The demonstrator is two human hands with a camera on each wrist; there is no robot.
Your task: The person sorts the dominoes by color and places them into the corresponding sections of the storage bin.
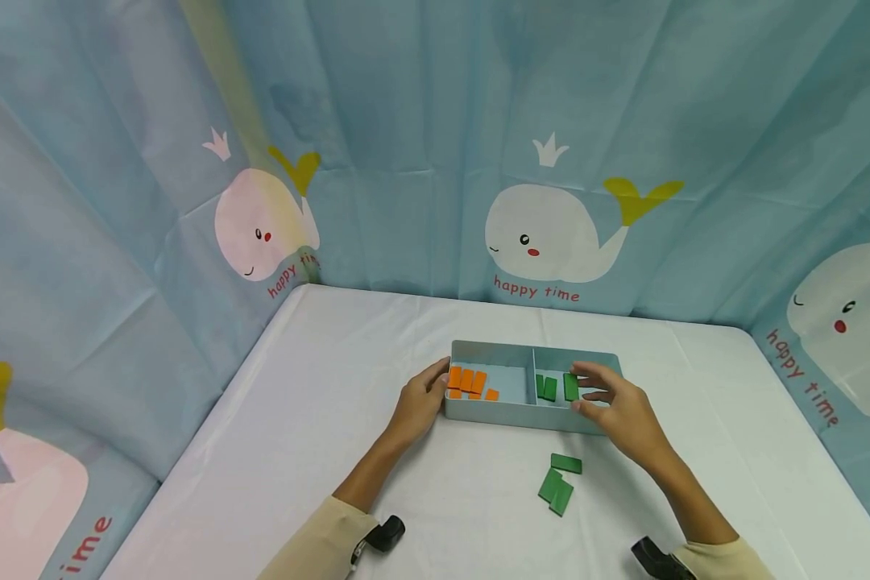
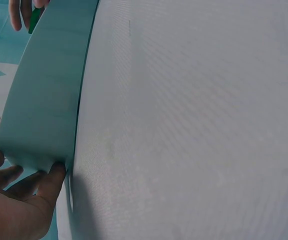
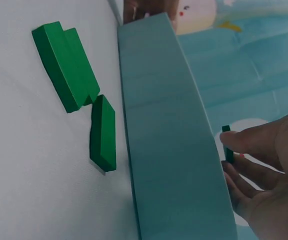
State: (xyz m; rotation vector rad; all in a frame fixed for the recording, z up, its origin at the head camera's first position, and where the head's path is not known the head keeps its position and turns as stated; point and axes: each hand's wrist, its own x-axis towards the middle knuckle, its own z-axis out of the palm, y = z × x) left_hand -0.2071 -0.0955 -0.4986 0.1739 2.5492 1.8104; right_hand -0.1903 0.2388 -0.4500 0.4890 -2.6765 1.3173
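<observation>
A blue-green box (image 1: 507,415) with two compartments sits on the table. My left hand (image 1: 415,409) rests its fingertips against the box's left end; the left wrist view shows these fingers (image 2: 51,185) at the end wall. Over the right compartment, my right hand (image 1: 619,409) pinches a green block (image 1: 570,387) between thumb and fingers. This block (image 3: 228,145) stands upright above the box rim in the right wrist view. Two other green blocks (image 1: 549,389) are inside that compartment. Several orange blocks (image 1: 467,380) are at the left of the left compartment.
Three green blocks (image 1: 561,497) lie on the white table (image 1: 297,451) in front of the box, two of them side by side and touching. A divider (image 1: 532,377) separates the box's compartments. Behind the table hangs a blue curtain (image 1: 406,225) printed with whales.
</observation>
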